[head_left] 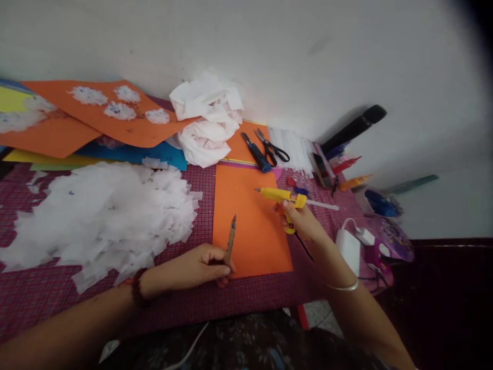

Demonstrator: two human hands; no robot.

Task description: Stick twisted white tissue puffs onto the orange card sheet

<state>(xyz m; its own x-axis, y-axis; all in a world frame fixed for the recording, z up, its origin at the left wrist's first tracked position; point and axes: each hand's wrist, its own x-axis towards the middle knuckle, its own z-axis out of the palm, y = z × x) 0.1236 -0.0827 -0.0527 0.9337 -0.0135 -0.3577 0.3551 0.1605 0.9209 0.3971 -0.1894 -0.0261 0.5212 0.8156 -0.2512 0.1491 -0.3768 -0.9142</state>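
One orange sheet lies between hands holding glue gun, perhaps pencil.

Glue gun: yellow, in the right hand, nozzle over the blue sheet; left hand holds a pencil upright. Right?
Not quite. The head view shows the yellow glue gun in the right hand with its nozzle over the orange sheet, not a blue one. The rest stands: the left hand holds a pencil upright.

Home craft corner: checked cloth table against white wall, coloured paper sheets, scissors, tissue scraps.
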